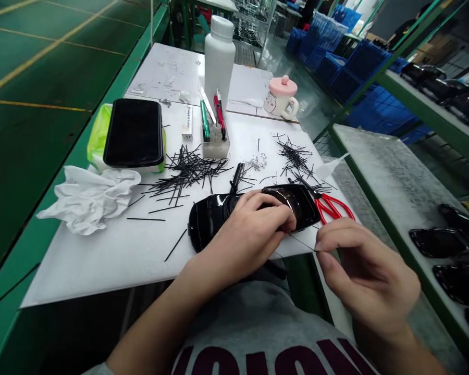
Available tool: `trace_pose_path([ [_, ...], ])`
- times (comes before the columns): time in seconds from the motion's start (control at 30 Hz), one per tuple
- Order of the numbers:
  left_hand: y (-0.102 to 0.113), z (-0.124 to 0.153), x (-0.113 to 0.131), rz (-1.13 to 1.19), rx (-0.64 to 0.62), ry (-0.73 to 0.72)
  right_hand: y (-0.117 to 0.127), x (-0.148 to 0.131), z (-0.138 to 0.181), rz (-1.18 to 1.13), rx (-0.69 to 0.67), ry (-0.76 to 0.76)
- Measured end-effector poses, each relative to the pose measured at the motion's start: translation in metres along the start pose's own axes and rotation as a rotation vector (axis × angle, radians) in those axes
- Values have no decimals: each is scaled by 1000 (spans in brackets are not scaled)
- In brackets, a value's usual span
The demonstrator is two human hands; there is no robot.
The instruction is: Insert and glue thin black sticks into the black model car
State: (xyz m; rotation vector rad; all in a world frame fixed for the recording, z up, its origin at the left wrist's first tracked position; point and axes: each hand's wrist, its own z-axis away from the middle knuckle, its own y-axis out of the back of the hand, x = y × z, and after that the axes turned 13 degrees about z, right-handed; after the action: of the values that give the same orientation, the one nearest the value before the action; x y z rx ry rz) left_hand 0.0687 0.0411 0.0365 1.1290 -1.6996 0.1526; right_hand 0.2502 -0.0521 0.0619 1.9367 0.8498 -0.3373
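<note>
A glossy black moulded plastic part (211, 213) lies on the white table top (101, 260) near its front edge. My left hand (250, 229) rests on the part with its fingers curled over its near edge, holding it down. My right hand (359, 265) hovers just past the table's right front corner, thumb and forefinger pinched on a thin black strip (300, 242) that runs from the fingertips toward the part. Red-handled scissors (332, 205) lie right beside the part's right end.
Two piles of thin black strips (187, 172) (295, 156) spread across the table. A crumpled white cloth (86, 198), a black tray on a green box (135, 133), a white bottle (219, 57), a pen holder (216, 140) and a pink mug (282, 98) stand behind. More black parts (445, 245) lie on the right shelf.
</note>
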Motion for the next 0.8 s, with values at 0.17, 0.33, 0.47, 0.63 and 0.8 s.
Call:
trace_pose_path([
  [0.17, 1, 4, 1, 29, 39, 88, -9, 18, 1, 123, -98, -99],
  [0.33, -1, 8, 3, 32, 58, 109, -36, 30, 4, 250, -64, 32],
  [0.47, 1, 9, 6, 9, 39, 132, -48, 29, 8, 319, 57, 75],
  [0.63, 5, 7, 9, -103, 10, 196, -46, 27, 12, 281, 132, 24],
  [0.8, 4, 0, 7, -216, -11, 308, -42, 24, 13, 220, 165, 28],
])
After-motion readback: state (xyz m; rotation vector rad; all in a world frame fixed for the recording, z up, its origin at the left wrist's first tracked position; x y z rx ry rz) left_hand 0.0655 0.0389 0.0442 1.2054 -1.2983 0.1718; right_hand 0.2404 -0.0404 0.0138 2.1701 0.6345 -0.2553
